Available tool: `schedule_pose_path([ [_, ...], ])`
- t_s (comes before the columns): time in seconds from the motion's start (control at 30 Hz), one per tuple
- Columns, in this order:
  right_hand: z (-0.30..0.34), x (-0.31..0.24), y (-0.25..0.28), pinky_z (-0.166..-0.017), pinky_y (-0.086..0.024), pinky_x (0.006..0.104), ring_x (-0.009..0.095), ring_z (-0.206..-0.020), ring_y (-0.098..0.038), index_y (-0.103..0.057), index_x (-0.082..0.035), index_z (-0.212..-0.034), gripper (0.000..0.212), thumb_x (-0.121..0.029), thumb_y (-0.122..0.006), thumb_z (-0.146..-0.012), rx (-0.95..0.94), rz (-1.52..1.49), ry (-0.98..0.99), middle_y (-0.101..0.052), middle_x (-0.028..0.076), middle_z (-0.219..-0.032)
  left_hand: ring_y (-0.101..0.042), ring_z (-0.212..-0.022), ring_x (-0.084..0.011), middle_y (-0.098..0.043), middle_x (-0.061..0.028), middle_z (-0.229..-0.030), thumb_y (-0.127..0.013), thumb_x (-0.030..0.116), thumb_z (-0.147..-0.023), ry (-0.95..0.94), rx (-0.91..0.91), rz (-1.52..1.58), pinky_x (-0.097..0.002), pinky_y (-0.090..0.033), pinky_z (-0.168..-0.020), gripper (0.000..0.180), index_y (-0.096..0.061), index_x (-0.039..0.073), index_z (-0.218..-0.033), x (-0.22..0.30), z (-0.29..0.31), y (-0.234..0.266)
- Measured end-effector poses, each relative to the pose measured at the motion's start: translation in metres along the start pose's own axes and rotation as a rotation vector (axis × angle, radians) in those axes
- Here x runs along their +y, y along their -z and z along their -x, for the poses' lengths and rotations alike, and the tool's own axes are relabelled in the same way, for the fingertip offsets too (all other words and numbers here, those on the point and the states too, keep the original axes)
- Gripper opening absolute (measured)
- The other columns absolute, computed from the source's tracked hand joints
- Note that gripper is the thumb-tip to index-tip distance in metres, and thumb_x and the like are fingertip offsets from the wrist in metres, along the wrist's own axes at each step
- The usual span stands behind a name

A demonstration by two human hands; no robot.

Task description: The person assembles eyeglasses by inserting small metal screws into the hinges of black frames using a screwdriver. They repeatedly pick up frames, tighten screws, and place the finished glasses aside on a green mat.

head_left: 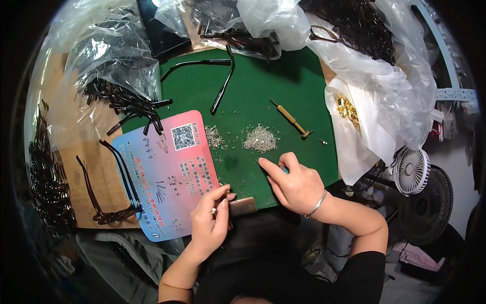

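Note:
My left hand (211, 220) is closed at the mat's near edge. Its thumb and fingers pinch together on something dark, mostly hidden behind them. Beside its fingertips sits a small brownish textured block (243, 206). My right hand (301, 185) rests on the green mat (283, 76), its index fingertip touching down just below a heap of tiny silvery screws (260, 139). The other fingers are curled around a small blue-green object (284, 170), of which only a bit shows. A smaller scatter of tiny metal pieces (215, 137) lies left of the heap.
A brass-coloured screwdriver (291, 120) lies on the mat. Dark eyeglass temples (223, 83) and a pink-blue printed card (174, 218) are around it. Eyeglass frames (109, 215) lie at left. Plastic bags (109, 45), gold-coloured parts (348, 111) and a white fan (411, 171) surround the table.

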State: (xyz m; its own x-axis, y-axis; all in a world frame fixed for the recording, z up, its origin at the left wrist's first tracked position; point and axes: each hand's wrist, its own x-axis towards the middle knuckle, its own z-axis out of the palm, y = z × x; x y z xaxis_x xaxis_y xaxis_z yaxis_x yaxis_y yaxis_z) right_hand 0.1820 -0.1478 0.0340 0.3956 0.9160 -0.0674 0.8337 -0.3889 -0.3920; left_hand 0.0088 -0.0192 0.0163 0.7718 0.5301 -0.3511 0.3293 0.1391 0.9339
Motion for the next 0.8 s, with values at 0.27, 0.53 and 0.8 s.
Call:
schedule_pose_path([
  [0.27,-0.001,-0.003,-0.004,-0.043,-0.048,0.0301,0.02,-0.056,-0.057,-0.053,-0.011,-0.117,0.047,-0.009,-0.062,-0.07,0.03,0.092,0.012,-0.047,0.011,-0.085,-0.053,-0.05,-0.0077,-0.065,-0.0108,-0.088,-0.045,-0.005,-0.089,-0.025,-0.067,0.062,-0.0207,-0.044,-0.045,0.023,-0.05,-0.004,-0.111,0.001,-0.004,0.004],
  [0.53,-0.002,-0.004,-0.003,-0.044,-0.048,0.0329,0.022,-0.055,-0.057,-0.053,-0.013,-0.117,0.048,-0.008,-0.06,-0.071,-0.009,0.093,0.007,-0.047,0.011,-0.084,-0.052,-0.055,-0.0077,-0.062,-0.0108,-0.094,-0.04,0.0,-0.094,0.155,-0.205,0.36,-0.0185,-0.041,-0.048,0.027,-0.042,-0.002,-0.12,0.002,-0.004,0.017],
  [0.8,-0.008,-0.04,0.007,-0.065,-0.049,0.035,0.026,-0.076,-0.055,-0.051,-0.011,-0.118,0.033,-0.006,-0.05,-0.085,-0.398,-0.609,-0.039,-0.05,0.011,-0.088,-0.064,-0.068,-0.0175,-0.064,-0.0151,-0.09,-0.051,-0.003,-0.087,-0.123,0.07,-0.217,-0.0265,-0.05,-0.06,0.025,-0.052,-0.004,-0.112,-0.01,-0.001,-0.004],
])
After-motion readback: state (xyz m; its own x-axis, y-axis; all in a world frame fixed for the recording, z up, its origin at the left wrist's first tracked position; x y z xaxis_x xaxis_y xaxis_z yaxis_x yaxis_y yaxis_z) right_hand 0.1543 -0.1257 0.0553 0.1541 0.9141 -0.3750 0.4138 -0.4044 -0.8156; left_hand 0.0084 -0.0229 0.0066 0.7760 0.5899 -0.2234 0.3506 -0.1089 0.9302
